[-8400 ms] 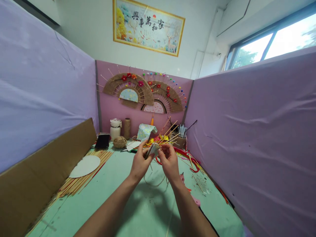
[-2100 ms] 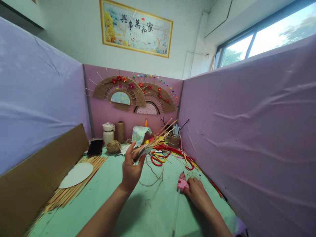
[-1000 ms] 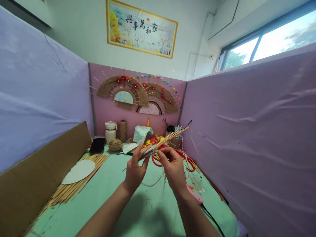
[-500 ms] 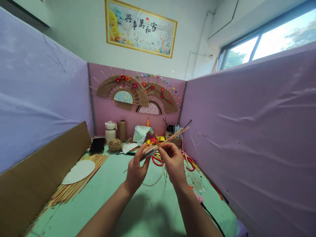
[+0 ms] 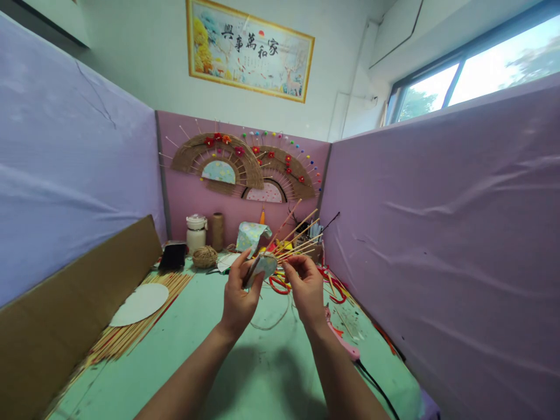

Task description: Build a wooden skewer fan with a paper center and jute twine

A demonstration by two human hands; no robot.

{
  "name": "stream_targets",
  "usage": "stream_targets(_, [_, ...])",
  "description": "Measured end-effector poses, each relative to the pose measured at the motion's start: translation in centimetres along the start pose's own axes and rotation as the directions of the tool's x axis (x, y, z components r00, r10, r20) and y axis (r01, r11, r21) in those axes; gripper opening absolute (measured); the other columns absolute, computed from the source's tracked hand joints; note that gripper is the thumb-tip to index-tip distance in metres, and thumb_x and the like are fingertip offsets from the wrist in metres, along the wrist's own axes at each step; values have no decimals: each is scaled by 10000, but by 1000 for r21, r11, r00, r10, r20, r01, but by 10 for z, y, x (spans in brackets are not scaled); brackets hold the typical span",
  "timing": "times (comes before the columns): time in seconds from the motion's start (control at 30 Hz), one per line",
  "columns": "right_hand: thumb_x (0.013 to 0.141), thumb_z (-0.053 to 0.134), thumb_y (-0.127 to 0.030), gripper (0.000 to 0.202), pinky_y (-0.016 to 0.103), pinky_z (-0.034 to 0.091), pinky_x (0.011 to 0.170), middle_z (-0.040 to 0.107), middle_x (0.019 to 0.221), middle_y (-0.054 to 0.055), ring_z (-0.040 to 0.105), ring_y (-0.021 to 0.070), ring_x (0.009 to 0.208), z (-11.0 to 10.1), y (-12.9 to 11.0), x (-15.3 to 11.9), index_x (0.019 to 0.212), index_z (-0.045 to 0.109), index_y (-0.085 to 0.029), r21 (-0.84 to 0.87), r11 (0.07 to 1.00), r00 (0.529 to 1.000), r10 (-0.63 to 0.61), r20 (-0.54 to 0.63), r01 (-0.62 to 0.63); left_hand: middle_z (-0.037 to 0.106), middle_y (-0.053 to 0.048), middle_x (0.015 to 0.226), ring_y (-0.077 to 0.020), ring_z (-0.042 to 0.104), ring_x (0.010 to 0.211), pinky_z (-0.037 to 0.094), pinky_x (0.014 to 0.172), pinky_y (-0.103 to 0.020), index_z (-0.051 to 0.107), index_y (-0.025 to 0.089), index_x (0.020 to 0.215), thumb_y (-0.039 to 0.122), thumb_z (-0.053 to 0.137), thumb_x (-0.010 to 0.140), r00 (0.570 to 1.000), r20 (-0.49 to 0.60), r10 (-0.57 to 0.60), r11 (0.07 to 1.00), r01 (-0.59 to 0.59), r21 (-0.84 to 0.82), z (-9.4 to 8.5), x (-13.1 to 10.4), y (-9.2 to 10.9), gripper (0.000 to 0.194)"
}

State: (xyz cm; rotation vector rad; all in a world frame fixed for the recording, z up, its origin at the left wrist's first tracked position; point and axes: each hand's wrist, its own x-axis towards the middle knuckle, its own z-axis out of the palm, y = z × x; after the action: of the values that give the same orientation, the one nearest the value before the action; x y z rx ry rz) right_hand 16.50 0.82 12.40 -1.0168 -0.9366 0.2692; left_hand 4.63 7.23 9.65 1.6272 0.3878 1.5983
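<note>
My left hand (image 5: pixel 240 297) is closed on a small, unfinished fan piece (image 5: pixel 266 265), thumb in front and fingers behind. The piece has a rounded pale-blue patterned face, and several thin bamboo sticks (image 5: pixel 301 230) spread out from its edge up to the right. One of them looks pinkish red. My right hand (image 5: pixel 308 289) is beside the lower sticks, thumb and index finger pinched together at the piece's right edge. Whatever lies between those fingertips is too small to make out.
Bamboo sticks (image 5: pixel 131 329) and a white oval card (image 5: pixel 140 305) lie left, beside a cardboard strip (image 5: pixel 79 315). Behind are a twine ball (image 5: pixel 205 256), a jar (image 5: pixel 196 234) and patterned cloth (image 5: pixel 252 238). Red-handled scissors (image 5: pixel 280 285) and a corded pink glue gun (image 5: pixel 347 348) lie right.
The fan piece has turned from nearly edge-on to show its patterned face. Its sticks, bunched together before, now appear fanned apart. Both hands have stayed in nearly the same place.
</note>
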Motion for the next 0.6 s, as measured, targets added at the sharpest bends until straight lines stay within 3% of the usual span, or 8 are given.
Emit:
stream_targets(0.2, [822, 642, -352, 171, 249, 440, 574, 596, 708, -15, 525, 129, 613, 3, 5, -4, 784, 601, -190, -85, 996, 1000, -19, 11, 20, 680, -64, 1060, -173, 665, 966, 523, 861, -284, 450, 220, 1306, 277, 680, 807, 992, -52, -118, 984, 110, -138, 3, 4, 8, 552])
stream_targets(0.37, [854, 601, -322, 141, 313, 474, 738, 644, 842, 36, 595, 181, 792, 1, 12, -3, 848, 628, -184, -259, 957, 992, -121, 46, 129, 662, -72, 1102, -183, 666, 963, 543, 797, -279, 455, 227, 1286, 262, 677, 791, 982, -73, -174, 974, 161, -157, 3, 6, 11, 544])
stream_targets(0.5, [872, 577, -274, 124, 353, 464, 806, 608, 956, 55, 573, 198, 892, 0, 9, -5, 955, 600, -185, -375, 900, 965, -256, -48, 220, 648, -79, 1134, -188, 657, 990, 551, 800, -284, 465, 227, 1266, 259, 656, 810, 987, -91, -131, 988, 123, -89, 3, 5, 10, 495])
stream_targets(0.6, [891, 553, -234, 85, 370, 459, 822, 571, 957, 47, 554, 197, 898, 2, -2, -11, 963, 576, -196, -411, 851, 912, -398, -98, 327, 648, -82, 1132, -187, 659, 994, 558, 814, -294, 477, 222, 1249, 254, 641, 827, 993, -95, -70, 997, 69, -16, 3, 3, 7, 453])
